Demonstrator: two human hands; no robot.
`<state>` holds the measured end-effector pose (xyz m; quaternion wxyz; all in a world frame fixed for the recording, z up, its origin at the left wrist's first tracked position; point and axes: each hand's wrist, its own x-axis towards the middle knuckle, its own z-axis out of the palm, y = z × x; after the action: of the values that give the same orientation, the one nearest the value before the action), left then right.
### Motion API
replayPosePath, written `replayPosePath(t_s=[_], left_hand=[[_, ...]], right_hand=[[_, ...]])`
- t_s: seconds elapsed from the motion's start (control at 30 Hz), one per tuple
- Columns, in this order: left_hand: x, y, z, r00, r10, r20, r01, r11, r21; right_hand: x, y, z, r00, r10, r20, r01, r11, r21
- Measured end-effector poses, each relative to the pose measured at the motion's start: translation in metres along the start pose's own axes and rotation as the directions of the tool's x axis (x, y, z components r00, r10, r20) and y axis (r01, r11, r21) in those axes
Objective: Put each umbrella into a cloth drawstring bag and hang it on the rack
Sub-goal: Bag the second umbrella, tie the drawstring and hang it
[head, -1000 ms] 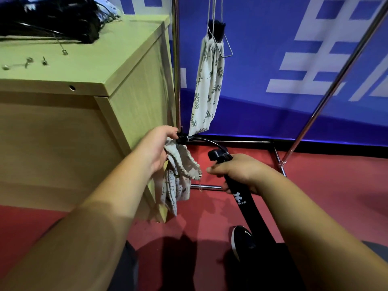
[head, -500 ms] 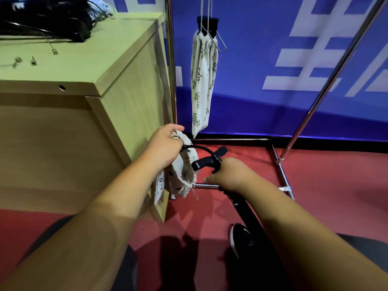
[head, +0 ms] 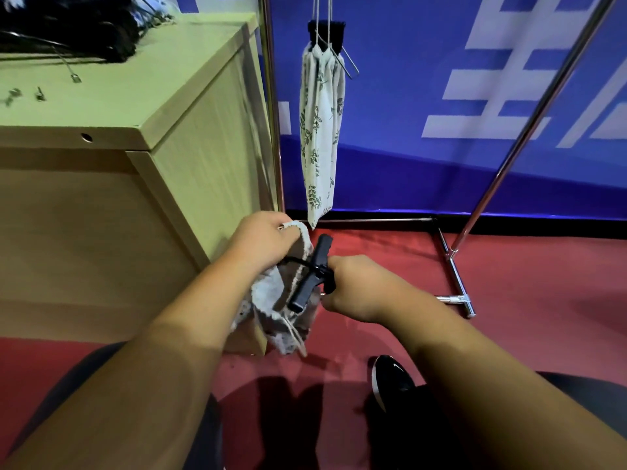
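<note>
At the ten o'clock corner of the view a wooden cabinet [head: 101, 205] stood on the red floor [head: 526, 334], and on its tabletop [head: 142, 93] lay a black heap of umbrellas [head: 68, 25] with a few small metal bits [head: 40, 93] just in front of it. Along the cabinet's right edge rose the left upright of the metal rack [head: 271, 113].

At about twelve o'clock a filled bag [head: 320, 130] of leaf-printed cloth hung by its cords from the rack, a black umbrella end poking out of its gathered mouth, its lower tip just above the rack's floor bar.

Near the centre the left hand [head: 264, 240] was closed on the rim of a loose cloth bag [head: 278, 307], which drooped down beside the cabinet's corner. The black handle of the umbrella [head: 310, 276] lay across the bag's open mouth, tilted from one o'clock down to seven, with its wrist strap looped toward the left hand.

At four o'clock from that handle the right hand [head: 359, 286] had its fingers wrapped round the umbrella just below the handle; the shaft was hidden under the hand and forearm. Below, at five o'clock, a black shoe [head: 390, 381] rested on the floor. At two o'clock the rack's right pole [head: 529, 130] slanted down to its foot.
</note>
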<state>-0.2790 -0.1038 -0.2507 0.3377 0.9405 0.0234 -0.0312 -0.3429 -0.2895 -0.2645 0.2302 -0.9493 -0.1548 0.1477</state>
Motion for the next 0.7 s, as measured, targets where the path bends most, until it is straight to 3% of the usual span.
replayPosePath(t_s=[0.07, 0.13, 0.3, 0.43, 0.6, 0.7], left_hand=[[0.001, 0.0, 0.0, 0.997, -0.073, -0.008, 0.072, 0.992, -0.099], [0.0, 0.001, 0.003, 0.995, -0.103, 0.004, 0.104, 0.993, -0.054], [-0.008, 0.015, 0.011, 0.971, -0.082, 0.226, 0.084, 0.996, 0.001], [-0.007, 0.012, 0.019, 0.956, 0.001, 0.293, 0.015, 0.999, -0.052], [-0.009, 0.016, 0.017, 0.947, 0.16, 0.277, -0.133, 0.985, -0.113], [-0.016, 0.021, 0.015, 0.928, 0.26, 0.265, -0.226, 0.962, -0.151]], right_hand=[[-0.003, 0.0, 0.002, 0.999, -0.034, 0.009, 0.035, 0.998, -0.046], [-0.005, -0.002, 0.004, 0.997, -0.068, 0.018, 0.07, 0.993, -0.091], [-0.006, -0.006, 0.01, 0.997, -0.046, 0.067, 0.052, 0.994, -0.101], [-0.006, -0.009, 0.01, 0.993, -0.052, 0.105, 0.059, 0.996, -0.063], [-0.001, -0.001, 0.0, 0.994, 0.073, 0.077, -0.077, 0.996, 0.053], [0.003, 0.007, -0.006, 0.987, 0.158, 0.023, -0.159, 0.96, 0.23]])
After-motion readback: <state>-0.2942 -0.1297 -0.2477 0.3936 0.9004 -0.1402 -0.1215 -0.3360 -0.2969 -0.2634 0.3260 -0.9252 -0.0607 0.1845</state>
